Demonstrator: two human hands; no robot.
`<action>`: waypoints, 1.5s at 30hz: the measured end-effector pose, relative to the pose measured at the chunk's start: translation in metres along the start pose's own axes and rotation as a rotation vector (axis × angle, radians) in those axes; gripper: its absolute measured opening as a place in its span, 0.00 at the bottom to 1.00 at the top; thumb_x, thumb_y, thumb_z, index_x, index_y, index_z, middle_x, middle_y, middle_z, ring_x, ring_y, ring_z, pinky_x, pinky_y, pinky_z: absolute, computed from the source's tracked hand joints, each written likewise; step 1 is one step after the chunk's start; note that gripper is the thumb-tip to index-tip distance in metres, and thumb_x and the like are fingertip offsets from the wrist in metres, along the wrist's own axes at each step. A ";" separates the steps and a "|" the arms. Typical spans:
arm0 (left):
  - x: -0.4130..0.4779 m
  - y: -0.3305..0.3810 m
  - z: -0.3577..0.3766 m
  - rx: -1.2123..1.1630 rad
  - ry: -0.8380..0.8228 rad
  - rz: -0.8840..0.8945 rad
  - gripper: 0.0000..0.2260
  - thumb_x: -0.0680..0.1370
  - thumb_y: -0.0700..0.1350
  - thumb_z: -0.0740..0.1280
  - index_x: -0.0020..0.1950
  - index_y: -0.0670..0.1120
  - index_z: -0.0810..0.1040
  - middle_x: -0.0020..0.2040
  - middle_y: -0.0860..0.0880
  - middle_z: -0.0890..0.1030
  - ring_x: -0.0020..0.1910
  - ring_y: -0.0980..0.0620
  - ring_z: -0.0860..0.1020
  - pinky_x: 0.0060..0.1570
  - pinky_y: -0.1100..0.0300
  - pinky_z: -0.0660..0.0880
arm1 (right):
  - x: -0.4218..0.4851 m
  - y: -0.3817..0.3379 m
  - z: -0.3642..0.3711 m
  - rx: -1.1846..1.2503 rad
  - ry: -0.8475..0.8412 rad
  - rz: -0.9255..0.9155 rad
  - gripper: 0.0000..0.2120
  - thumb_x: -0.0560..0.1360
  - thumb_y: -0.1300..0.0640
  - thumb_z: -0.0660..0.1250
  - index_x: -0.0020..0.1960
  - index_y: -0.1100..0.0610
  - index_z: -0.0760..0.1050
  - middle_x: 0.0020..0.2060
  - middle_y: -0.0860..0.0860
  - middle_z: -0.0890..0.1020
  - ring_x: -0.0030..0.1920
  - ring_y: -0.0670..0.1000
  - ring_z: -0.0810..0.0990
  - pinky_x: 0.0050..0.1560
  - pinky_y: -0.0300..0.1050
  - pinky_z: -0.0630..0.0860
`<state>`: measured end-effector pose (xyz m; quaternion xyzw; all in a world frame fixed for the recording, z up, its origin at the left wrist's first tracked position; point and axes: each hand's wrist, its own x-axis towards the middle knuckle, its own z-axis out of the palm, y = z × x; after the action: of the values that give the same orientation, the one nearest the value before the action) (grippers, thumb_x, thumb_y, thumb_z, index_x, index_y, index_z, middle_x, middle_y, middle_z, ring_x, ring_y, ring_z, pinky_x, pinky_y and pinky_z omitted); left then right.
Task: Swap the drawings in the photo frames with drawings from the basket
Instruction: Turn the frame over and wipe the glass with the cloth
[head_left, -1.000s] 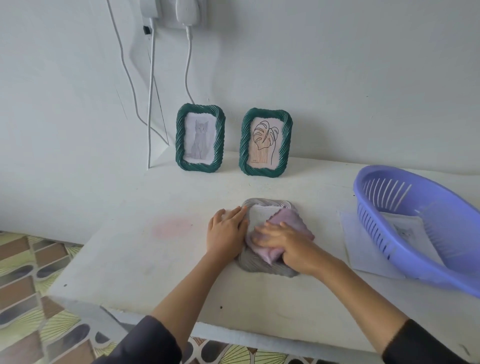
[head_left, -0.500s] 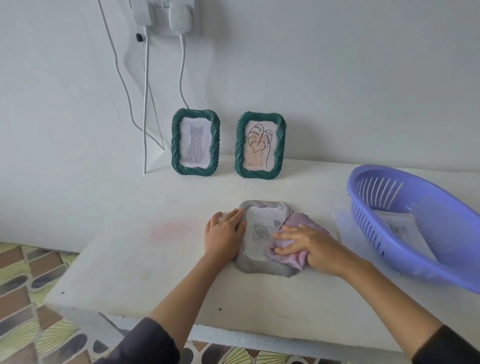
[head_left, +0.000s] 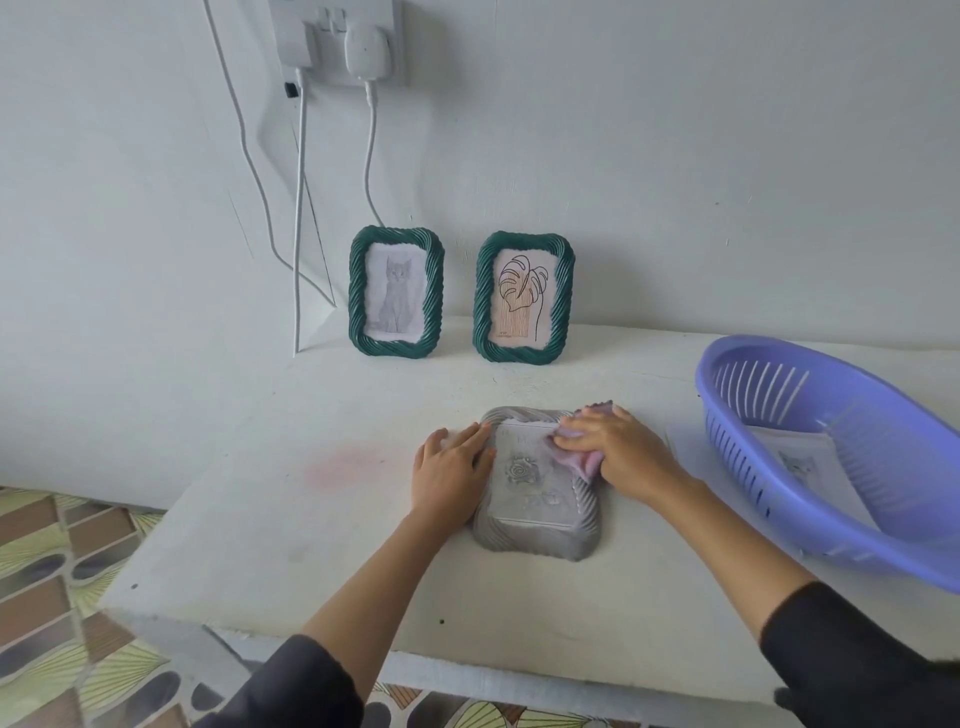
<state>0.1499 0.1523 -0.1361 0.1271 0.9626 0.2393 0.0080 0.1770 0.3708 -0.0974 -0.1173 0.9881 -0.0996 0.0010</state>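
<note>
Grey frame (head_left: 537, 486) flat on table (head_left: 260, 519), rose drawing (head_left: 519, 470) inside. Left hand (head_left: 451, 470) flat, pinning frame's left edge; right hand (head_left: 615, 449) clamped on lilac cloth (head_left: 582, 457) at top right corner. Basket (head_left: 831, 457) near right, drawings inside. Risk: hard wiping skids frame or scuffs glass.

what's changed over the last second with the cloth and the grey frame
The right hand has wiped the lilac cloth from the middle of the grey frame to its far right corner, uncovering the rose drawing. The left hand stays flat on the frame's left edge. The two green frames and the purple basket are unmoved.
</note>
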 end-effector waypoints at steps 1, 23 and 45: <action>0.000 0.000 0.000 -0.001 -0.001 0.000 0.19 0.81 0.54 0.51 0.72 0.59 0.61 0.74 0.59 0.64 0.73 0.45 0.58 0.71 0.52 0.55 | 0.002 -0.003 -0.002 0.013 0.057 0.040 0.22 0.75 0.66 0.59 0.67 0.50 0.70 0.72 0.49 0.65 0.74 0.49 0.57 0.72 0.47 0.46; -0.027 0.075 -0.049 -1.179 -0.222 -0.043 0.15 0.79 0.51 0.61 0.51 0.40 0.79 0.52 0.36 0.81 0.49 0.43 0.80 0.54 0.46 0.76 | -0.015 -0.063 -0.046 1.546 0.202 0.391 0.11 0.69 0.72 0.61 0.45 0.59 0.74 0.35 0.55 0.79 0.34 0.50 0.80 0.37 0.42 0.78; 0.002 -0.080 -0.078 0.111 0.336 -0.353 0.27 0.76 0.56 0.63 0.72 0.48 0.63 0.70 0.42 0.67 0.69 0.41 0.64 0.64 0.47 0.64 | -0.042 -0.026 0.040 0.436 0.447 0.504 0.18 0.73 0.58 0.67 0.62 0.61 0.74 0.60 0.56 0.77 0.63 0.57 0.72 0.62 0.46 0.66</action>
<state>0.1226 0.0490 -0.1036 -0.0841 0.9694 0.1985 -0.1173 0.2252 0.3480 -0.1328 0.1561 0.9175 -0.3265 -0.1648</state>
